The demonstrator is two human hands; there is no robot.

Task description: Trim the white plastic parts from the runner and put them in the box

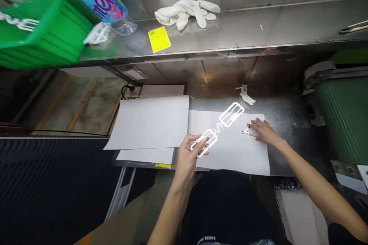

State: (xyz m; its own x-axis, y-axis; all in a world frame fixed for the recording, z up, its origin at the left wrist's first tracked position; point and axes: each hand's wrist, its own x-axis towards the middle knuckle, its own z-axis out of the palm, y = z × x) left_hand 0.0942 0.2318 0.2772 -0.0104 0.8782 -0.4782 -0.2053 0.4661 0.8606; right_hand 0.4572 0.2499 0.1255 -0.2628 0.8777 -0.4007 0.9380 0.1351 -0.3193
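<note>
Left grip [189,153]: the fingers are curled around one end of a thin white cut-out strip [218,128], pinching it at its lower boxy part just above the white sheet [230,149]. From there the strip runs up and to the right across the sheet, with a wavy middle and a second boxy part at its far end. Right grip [263,130]: the hand lies flat and open, palm down, on the right part of the same sheet, fingertips touching a small white scrap [246,131]; it has hold of nothing.

That sheet lies on a steel counter [287,122]. Just to its left, a second, larger white sheet [149,122] overlaps more paper beneath it. A crumpled white bit [246,95] sits behind the strip near the back wall. On the steel shelf [258,26] above lie white gloves [186,12], a yellow label [159,39], a plastic bottle [106,2] and a green crate [43,30]. A green ribbed bin [345,115] stands to the right.
</note>
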